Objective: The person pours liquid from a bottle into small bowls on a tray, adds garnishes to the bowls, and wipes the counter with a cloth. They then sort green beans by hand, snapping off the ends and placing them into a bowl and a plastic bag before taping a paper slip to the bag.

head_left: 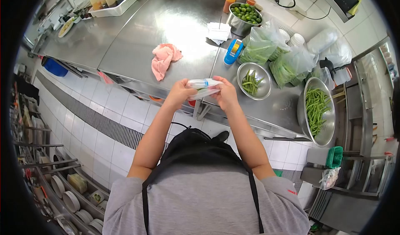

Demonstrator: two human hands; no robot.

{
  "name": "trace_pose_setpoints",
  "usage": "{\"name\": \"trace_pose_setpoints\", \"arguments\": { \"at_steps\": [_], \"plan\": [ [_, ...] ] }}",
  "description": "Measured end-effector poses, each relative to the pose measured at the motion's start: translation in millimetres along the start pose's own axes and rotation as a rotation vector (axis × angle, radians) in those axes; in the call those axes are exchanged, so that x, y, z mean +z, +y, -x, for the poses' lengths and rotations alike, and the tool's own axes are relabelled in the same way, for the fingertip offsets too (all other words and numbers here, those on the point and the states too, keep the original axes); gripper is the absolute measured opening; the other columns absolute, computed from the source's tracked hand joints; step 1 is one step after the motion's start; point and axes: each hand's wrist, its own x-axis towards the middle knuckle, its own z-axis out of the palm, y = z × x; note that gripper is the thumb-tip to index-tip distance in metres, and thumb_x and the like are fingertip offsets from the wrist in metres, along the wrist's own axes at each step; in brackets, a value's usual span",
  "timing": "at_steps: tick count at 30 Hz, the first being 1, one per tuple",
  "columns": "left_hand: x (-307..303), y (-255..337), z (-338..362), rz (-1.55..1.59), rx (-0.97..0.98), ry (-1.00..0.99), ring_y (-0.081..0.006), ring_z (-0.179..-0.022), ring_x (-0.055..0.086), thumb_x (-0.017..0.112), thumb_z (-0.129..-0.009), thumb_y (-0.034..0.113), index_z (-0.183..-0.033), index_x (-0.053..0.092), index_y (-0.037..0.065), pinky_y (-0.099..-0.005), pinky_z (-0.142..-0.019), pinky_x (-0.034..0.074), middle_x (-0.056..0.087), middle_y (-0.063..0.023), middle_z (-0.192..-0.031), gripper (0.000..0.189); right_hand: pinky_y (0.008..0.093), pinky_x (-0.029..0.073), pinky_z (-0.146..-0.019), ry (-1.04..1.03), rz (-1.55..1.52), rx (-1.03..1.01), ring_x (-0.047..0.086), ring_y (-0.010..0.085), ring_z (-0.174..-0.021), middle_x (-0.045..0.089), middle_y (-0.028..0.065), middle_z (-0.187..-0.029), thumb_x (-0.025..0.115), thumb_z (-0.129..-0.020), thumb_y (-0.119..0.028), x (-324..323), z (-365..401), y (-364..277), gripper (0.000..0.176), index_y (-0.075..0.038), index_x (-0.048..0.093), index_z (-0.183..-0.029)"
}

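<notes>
Both my hands hold a clear plastic bag with blue print, in front of the steel counter's edge. My left hand pinches its left end, and my right hand has closed fingers on its right end. Just right of my right hand stands a steel bowl with some green beans. A blue tape dispenser is on the counter beyond that hand. Up and left of my hands lies a crumpled pink cloth.
A large steel bowl of green beans sits at the right. Behind are filled plastic bags, a pot of limes, an orange bottle and papers. A white basket of bottles stands far left.
</notes>
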Motion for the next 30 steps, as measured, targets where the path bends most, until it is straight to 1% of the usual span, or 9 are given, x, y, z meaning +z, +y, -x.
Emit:
{"name": "trace_pose_setpoints", "arguments": {
  "at_steps": [3, 6, 8, 12, 15, 17, 21, 23, 30],
  "plan": [
    [-14.3, -15.8, -17.9, -0.670, 0.203, 0.248, -0.0154, -0.071, 0.059, 0.045, -0.074, -0.002, -0.095, 0.052, 0.000, -0.0279, -0.062, 0.052, 0.059, -0.0095, -0.086, 0.023, 0.0312, 0.050, -0.053, -0.304, -0.555, 0.098, 0.053, 0.0131, -0.064, 0.052, 0.0056, -0.074, 0.048, -0.074, 0.000, -4.5, 0.5, 6.1, 0.037, -0.005, 0.041, -0.110],
    [-8.1, 0.5, -13.3, -0.358, 0.254, 0.399, -0.0140, -0.067, 0.057, 0.046, -0.077, 0.000, -0.095, 0.050, 0.004, -0.0265, -0.056, 0.050, 0.057, -0.0071, -0.083, 0.018, 0.0316, 0.051, -0.053, -0.441, -0.459, 0.085, 0.053, 0.0138, -0.064, 0.052, 0.0058, -0.074, 0.048, -0.074, 0.002, 0.0, 12.1, -3.7, 0.038, -0.005, 0.041, -0.110],
    [7.8, 19.1, -1.0, 0.403, 0.000, 0.216, -0.0133, -0.062, 0.054, 0.045, -0.077, -0.002, -0.094, 0.049, 0.006, -0.0234, -0.051, 0.044, 0.055, -0.0056, -0.082, 0.019, 0.0318, 0.051, -0.052, -0.210, 0.246, -0.087, 0.053, 0.0124, -0.063, 0.051, 0.0045, -0.073, 0.049, -0.073, 0.005, -0.1, 13.3, 0.0, 0.035, -0.005, 0.044, -0.106],
    [4.2, 9.1, -1.3, 0.517, -0.068, 0.100, -0.0146, -0.062, 0.053, 0.044, -0.076, -0.005, -0.097, 0.050, 0.005, -0.0238, -0.051, 0.042, 0.055, -0.0057, -0.084, 0.024, 0.0285, 0.047, -0.050, 0.080, 0.255, -0.195, 0.053, 0.0115, -0.064, 0.050, 0.0019, -0.070, 0.050, -0.070, 0.008, -13.8, -13.7, 17.5, 0.035, -0.006, 0.047, -0.102],
    [-26.8, -17.9, -19.2, 0.299, 0.111, -0.273, -0.0175, -0.072, 0.056, 0.049, -0.071, -0.006, -0.096, 0.057, 0.006, -0.0286, -0.057, 0.045, 0.054, -0.0049, -0.082, 0.029, 0.0277, 0.047, -0.052, 0.188, 0.338, -0.208, 0.051, 0.0125, -0.070, 0.048, 0.0023, -0.078, 0.045, -0.071, 0.007, -21.5, -11.3, 11.8, 0.030, -0.008, 0.051, -0.097],
    [-6.9, -13.0, -11.7, -0.949, 0.499, 0.263, -0.0214, -0.080, 0.056, 0.053, -0.065, -0.007, -0.090, 0.062, 0.008, -0.0338, -0.063, 0.046, 0.052, -0.0064, -0.087, 0.031, 0.0279, 0.045, -0.058, -0.314, -0.110, -0.208, 0.051, 0.0122, -0.073, 0.046, 0.0020, -0.084, 0.042, -0.067, 0.010, -35.0, -24.3, 28.2, 0.031, -0.006, 0.055, -0.091],
    [19.8, 9.0, 9.8, -1.216, 0.570, 0.469, -0.0264, -0.089, 0.052, 0.054, -0.064, -0.004, -0.085, 0.066, 0.012, -0.0343, -0.068, 0.046, 0.048, -0.0102, -0.099, 0.029, 0.0303, 0.044, -0.065, -0.249, 0.626, -0.452, 0.053, 0.0192, -0.076, 0.046, 0.0055, -0.089, 0.042, -0.065, 0.011, -27.2, -6.1, 7.8, 0.034, -0.004, 0.059, -0.090],
    [29.0, 12.0, 11.2, -1.367, 0.734, 0.439, -0.0276, -0.089, 0.052, 0.055, -0.065, -0.002, -0.088, 0.065, 0.011, -0.0354, -0.068, 0.046, 0.045, -0.0102, -0.106, 0.029, 0.0335, 0.044, -0.068, 0.027, 1.125, -0.822, 0.053, 0.0271, -0.080, 0.048, 0.0107, -0.090, 0.044, -0.065, 0.010, -16.2, 9.1, -7.2, 0.039, -0.006, 0.061, -0.096],
    [23.4, 2.6, -28.9, -1.416, 0.768, 0.396, -0.0305, -0.093, 0.051, 0.055, -0.064, -0.003, -0.098, 0.058, 0.006, -0.0369, -0.072, 0.045, 0.047, -0.0128, -0.108, 0.036, 0.0387, 0.043, -0.079, 0.111, 1.194, -0.959, 0.051, 0.0334, -0.092, 0.050, 0.0154, -0.102, 0.050, -0.066, 0.004, -18.4, -5.0, -6.8, 0.034, -0.007, 0.062, -0.097]
  ]
}}
